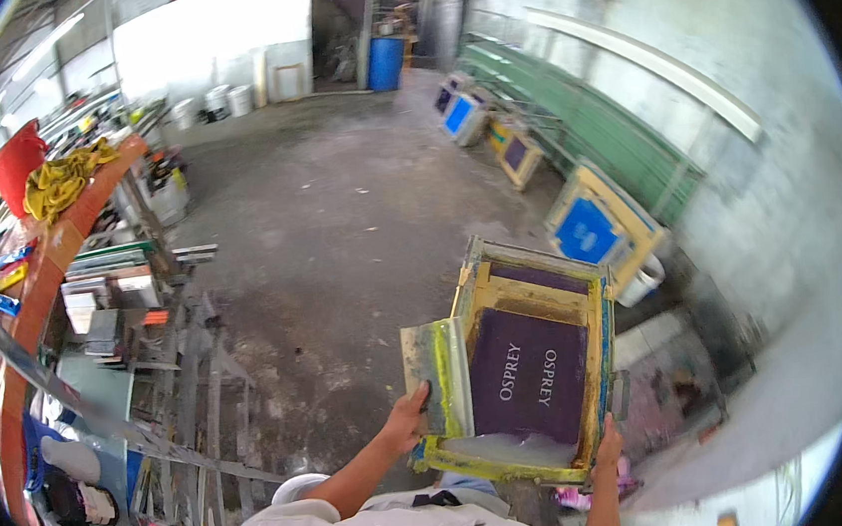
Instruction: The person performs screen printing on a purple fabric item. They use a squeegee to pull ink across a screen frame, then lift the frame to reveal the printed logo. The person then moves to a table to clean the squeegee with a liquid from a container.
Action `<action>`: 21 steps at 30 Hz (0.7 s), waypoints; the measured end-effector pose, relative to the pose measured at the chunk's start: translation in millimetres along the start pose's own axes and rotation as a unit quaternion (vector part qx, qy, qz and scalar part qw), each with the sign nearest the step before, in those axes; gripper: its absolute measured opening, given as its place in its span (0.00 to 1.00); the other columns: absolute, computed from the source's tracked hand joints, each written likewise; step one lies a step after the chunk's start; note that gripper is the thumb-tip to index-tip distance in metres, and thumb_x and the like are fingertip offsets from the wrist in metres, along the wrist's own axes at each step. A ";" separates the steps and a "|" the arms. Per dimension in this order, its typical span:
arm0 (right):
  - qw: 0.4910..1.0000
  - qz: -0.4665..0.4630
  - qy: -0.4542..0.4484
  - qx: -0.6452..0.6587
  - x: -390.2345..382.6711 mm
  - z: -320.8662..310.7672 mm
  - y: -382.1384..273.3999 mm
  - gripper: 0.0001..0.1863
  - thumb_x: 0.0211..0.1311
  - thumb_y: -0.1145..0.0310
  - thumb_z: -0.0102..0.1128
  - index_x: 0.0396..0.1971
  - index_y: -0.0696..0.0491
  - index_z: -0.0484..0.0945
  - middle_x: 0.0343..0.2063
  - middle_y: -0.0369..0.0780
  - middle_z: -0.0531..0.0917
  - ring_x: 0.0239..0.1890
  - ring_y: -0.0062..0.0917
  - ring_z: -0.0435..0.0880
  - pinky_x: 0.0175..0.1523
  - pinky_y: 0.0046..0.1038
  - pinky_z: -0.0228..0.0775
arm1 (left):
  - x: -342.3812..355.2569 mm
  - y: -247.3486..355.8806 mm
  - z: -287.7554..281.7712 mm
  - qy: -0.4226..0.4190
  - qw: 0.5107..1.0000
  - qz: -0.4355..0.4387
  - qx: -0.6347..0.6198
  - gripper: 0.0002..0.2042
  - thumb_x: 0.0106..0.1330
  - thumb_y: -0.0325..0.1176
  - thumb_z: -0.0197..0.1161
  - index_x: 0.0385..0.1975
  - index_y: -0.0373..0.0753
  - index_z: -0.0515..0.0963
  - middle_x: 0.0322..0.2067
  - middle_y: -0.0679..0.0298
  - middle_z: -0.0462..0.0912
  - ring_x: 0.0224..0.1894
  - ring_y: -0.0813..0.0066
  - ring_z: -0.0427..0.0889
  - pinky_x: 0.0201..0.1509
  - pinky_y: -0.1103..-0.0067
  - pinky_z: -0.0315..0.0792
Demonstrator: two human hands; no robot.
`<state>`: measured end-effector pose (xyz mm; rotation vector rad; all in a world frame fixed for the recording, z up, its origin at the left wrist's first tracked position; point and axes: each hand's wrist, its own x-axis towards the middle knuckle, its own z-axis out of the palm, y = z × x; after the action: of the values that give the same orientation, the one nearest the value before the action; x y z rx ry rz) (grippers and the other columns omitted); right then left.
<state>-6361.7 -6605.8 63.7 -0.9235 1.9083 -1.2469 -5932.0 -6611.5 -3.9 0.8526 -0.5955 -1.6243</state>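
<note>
My left hand [405, 420] grips a flat, pale board [420, 368] smeared yellow-green, which is at the left side of a screen-printing frame [599, 328]. My right hand [605, 442] is closed on the frame's lower right edge. The frame is tilted in front of my body, with a dark purple printed mesh [528, 344], yellowish tape and stains, and a pale translucent patch [507, 448] along its bottom. Whether my left hand also holds the frame behind the board is hidden.
An orange-topped bench [73, 238] with cloth, a red container and stacked boards runs along my left. More screens [583, 229] lean by green panels [589, 118] along the right wall. A blue drum [384, 64] stands by the doorway, white buckets [240, 100] at the back.
</note>
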 end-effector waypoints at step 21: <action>0.893 0.042 -0.447 -0.009 432.8 1312.7 -476.0 0.27 0.73 0.48 0.51 0.49 0.59 0.80 0.41 0.39 0.85 0.41 0.26 0.85 0.48 0.30 0.75 | 747.6 651.4 -651.8 0.288 0.900 0.127 -0.300 0.26 0.69 0.51 0.64 0.55 0.33 0.75 0.48 0.60 0.83 0.44 0.67 0.85 0.50 0.67 0.80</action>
<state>-5409.2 -7714.1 23.9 -1.1435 1.1915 -0.5645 -5086.8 -7442.4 -60.9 0.6972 0.2094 -1.1267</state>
